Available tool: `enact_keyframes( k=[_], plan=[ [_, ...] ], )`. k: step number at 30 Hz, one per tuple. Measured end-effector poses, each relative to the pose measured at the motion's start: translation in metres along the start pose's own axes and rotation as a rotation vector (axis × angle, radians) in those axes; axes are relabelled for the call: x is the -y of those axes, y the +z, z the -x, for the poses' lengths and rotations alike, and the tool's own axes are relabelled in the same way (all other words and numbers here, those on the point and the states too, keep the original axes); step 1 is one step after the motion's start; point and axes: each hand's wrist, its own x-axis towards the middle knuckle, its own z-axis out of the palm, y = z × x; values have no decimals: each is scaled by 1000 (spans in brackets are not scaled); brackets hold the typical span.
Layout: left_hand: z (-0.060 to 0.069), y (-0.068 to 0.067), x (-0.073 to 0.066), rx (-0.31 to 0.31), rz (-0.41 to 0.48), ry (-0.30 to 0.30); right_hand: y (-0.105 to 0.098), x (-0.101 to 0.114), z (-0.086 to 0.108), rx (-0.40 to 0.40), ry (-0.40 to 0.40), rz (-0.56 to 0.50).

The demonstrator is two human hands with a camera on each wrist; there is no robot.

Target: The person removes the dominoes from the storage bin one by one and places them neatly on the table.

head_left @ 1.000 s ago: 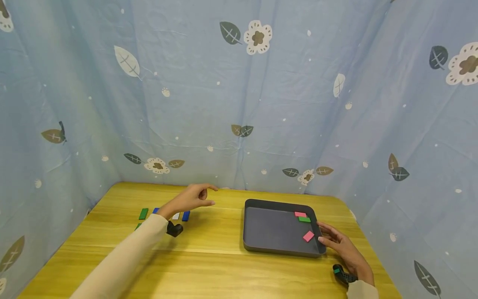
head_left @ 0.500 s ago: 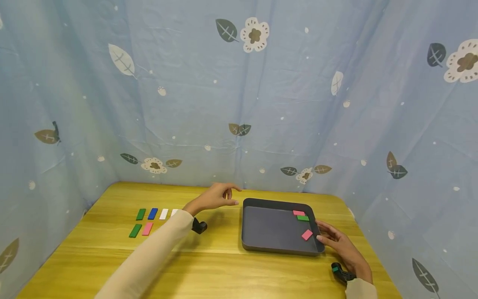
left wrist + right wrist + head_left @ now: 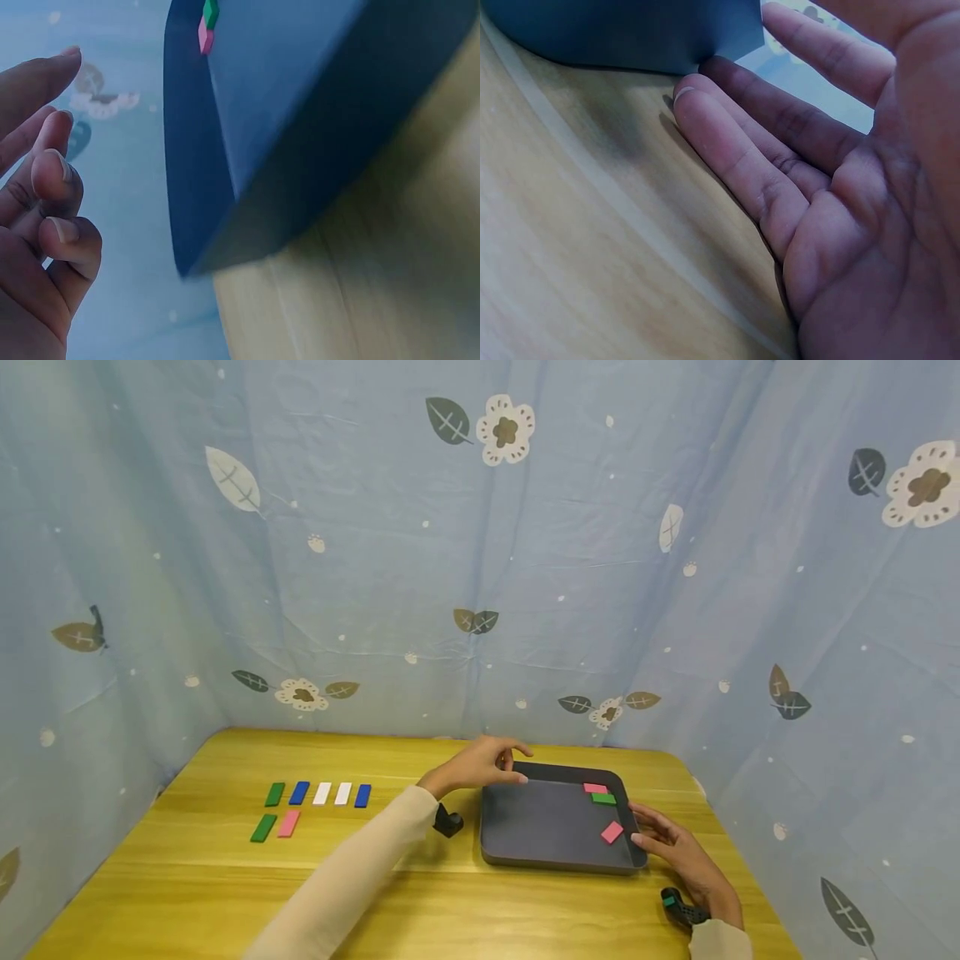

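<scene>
My left hand hangs over the left wall of a dark grey tray, index finger and thumb apart and nothing visible between them. The left wrist view shows its other fingers loosely curled, beside the tray wall. At the opposite side, my right hand rests on the table with mostly straight fingers at the tray's right wall. A fingertip meets the tray's outer side in the right wrist view. Inside the tray, a pink block and a green block lie close together, nearer the front than a second pink block.
Several flat blocks lie in two rows on the left of the wooden table, among them a blue block, a white block, a green block and a pink block. A patterned curtain surrounds the table.
My left hand has moved right, from above the blocks to the tray's left side, uncovering the rows on the table. My right hand stays at the tray's right wall.
</scene>
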Motion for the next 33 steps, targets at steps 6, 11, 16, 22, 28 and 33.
enact_keyframes(
  k=[6, 11, 16, 22, 28, 33],
  plan=[
    [-22, 26, -10, 24, -1, 8, -2, 0, 1, 3, -3, 13],
    [-37, 46, -19, 48, -11, 30, -2, -1, 1, -10, -4, 18],
    [-50, 63, -27, 67, -6, 44, -1, -1, 0, -24, -4, 17],
    [-59, 85, -33, 126, 24, 13, 2, -4, 0, -37, 23, 11],
    [-70, 102, -37, 152, 40, -17, 2, -6, 0, -51, 28, -1],
    [-77, 109, -41, 184, 26, -12, 1, -4, -1, -32, 6, -14]
  ],
)
